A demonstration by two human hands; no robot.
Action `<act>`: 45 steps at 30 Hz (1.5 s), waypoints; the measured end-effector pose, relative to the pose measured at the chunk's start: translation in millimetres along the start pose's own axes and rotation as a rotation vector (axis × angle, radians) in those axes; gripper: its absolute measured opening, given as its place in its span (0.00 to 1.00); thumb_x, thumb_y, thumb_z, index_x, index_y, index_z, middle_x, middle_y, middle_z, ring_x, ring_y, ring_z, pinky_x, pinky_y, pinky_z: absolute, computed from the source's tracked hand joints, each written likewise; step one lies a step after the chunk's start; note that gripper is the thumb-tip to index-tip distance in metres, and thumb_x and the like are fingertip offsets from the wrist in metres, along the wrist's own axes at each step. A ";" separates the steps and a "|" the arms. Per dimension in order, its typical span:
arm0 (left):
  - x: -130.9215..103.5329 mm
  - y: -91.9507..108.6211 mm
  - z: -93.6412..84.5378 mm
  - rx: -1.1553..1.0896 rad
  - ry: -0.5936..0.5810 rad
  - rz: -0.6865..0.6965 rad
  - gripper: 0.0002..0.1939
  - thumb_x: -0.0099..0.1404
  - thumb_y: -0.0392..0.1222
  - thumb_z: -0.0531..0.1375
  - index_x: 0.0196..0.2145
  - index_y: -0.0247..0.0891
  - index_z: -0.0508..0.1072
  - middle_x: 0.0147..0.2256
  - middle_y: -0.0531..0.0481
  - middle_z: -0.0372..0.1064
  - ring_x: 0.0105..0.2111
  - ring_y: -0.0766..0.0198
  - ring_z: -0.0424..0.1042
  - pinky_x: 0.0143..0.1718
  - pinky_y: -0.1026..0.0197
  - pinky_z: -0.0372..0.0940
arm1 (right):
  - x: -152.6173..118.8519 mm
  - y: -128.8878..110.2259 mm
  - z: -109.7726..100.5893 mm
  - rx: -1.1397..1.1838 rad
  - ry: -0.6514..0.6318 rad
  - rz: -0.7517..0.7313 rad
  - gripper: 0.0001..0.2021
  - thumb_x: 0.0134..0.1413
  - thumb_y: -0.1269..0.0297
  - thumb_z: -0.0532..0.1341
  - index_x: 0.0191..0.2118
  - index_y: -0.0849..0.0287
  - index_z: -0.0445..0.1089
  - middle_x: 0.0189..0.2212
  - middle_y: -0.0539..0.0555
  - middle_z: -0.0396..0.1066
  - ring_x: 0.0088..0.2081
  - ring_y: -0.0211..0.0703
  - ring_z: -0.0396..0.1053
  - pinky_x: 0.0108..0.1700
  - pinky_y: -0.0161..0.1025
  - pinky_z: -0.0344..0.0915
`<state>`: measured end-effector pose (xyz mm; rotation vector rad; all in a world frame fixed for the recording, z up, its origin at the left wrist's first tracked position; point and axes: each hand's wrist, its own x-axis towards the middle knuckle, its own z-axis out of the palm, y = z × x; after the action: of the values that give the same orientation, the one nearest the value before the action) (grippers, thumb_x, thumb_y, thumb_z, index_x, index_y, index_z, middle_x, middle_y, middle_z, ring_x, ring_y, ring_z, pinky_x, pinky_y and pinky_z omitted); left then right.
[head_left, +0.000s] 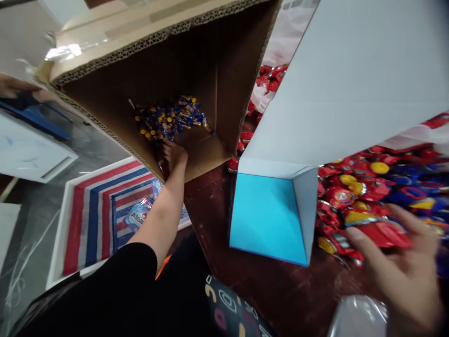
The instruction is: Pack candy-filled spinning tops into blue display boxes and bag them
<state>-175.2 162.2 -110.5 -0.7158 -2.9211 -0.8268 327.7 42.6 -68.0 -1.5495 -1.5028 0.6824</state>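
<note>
My left hand [173, 154] reaches into a large cardboard box [231, 112] lying on its side. It is beside a heap of small blue and yellow pieces [171, 117]. Shadow hides its fingertips, so I cannot tell whether they grip anything. On the right, my right hand [403, 262], blurred, has thumb and fingers around a red toy-like piece [386, 234] with yellow on it; its exact kind is unclear. Under and behind it spreads a pile of similar red pieces [340, 196], with blue ones [410, 178] farther right.
Between my hands stands an open white carton with a bright blue bottom [266, 220] on the dark red table [217, 220]. To the left, a white-rimmed container with a striped lining [94, 220] holds printed packs [138, 215]. Another person's hand [21, 86] shows at the far left beside a blue object.
</note>
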 end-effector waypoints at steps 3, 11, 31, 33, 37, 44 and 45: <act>1.8 -8.4 6.5 -0.064 -0.010 0.031 0.33 0.75 0.25 0.43 0.76 0.17 0.52 0.69 0.12 0.54 0.70 0.28 0.59 0.66 0.25 0.56 | -10.2 -6.0 6.8 0.037 -0.182 0.021 0.31 0.50 0.38 0.73 0.60 0.15 0.70 0.59 0.58 0.73 0.61 0.80 0.73 0.64 0.81 0.68; -35.0 -31.6 -13.8 -0.343 -0.181 0.457 0.16 0.69 0.31 0.64 0.54 0.32 0.79 0.59 0.33 0.70 0.64 0.41 0.62 0.69 0.36 0.55 | -28.9 13.6 21.1 0.079 -0.533 -0.248 0.25 0.63 0.53 0.70 0.59 0.45 0.59 0.55 0.59 0.73 0.47 0.54 0.81 0.44 0.52 0.84; -157.9 -47.2 -99.3 -0.674 -1.507 0.886 0.19 0.73 0.51 0.66 0.56 0.41 0.82 0.47 0.47 0.83 0.45 0.58 0.82 0.50 0.59 0.76 | -4.2 -68.5 86.7 0.308 -0.636 -0.681 0.24 0.62 0.58 0.75 0.55 0.49 0.62 0.50 0.56 0.71 0.52 0.50 0.73 0.53 0.50 0.73; -159.2 -43.9 -101.4 -0.692 -1.490 0.920 0.18 0.74 0.50 0.66 0.56 0.40 0.82 0.46 0.48 0.83 0.44 0.59 0.82 0.49 0.59 0.76 | -1.7 -69.6 84.4 0.270 -0.606 -0.678 0.24 0.62 0.56 0.75 0.54 0.48 0.62 0.49 0.55 0.72 0.51 0.50 0.74 0.53 0.51 0.73; -168.8 -44.7 -99.8 -0.718 -1.192 1.120 0.18 0.77 0.47 0.62 0.59 0.40 0.78 0.49 0.46 0.82 0.44 0.60 0.81 0.48 0.60 0.75 | -6.1 -74.5 84.5 0.245 -0.549 -0.542 0.25 0.59 0.50 0.76 0.50 0.49 0.62 0.45 0.55 0.72 0.50 0.52 0.74 0.53 0.54 0.75; -153.2 -51.5 -84.1 -0.573 -0.752 1.622 0.19 0.80 0.46 0.59 0.66 0.51 0.75 0.49 0.47 0.81 0.47 0.55 0.78 0.53 0.52 0.71 | -26.9 -90.1 84.1 0.558 -0.787 0.468 0.35 0.57 0.41 0.75 0.57 0.51 0.57 0.36 0.48 0.71 0.31 0.40 0.72 0.25 0.39 0.78; -150.5 -49.6 -86.1 -0.577 -0.812 1.563 0.24 0.79 0.51 0.62 0.69 0.50 0.71 0.53 0.45 0.80 0.51 0.53 0.77 0.56 0.50 0.71 | -27.0 -90.4 83.3 0.571 -0.764 0.491 0.36 0.56 0.41 0.76 0.58 0.51 0.57 0.36 0.48 0.71 0.31 0.39 0.72 0.25 0.39 0.79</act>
<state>-70.9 17.8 -82.4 -3.1282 -1.2505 -1.1001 207.1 25.3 -36.3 -1.2463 -1.2297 1.9673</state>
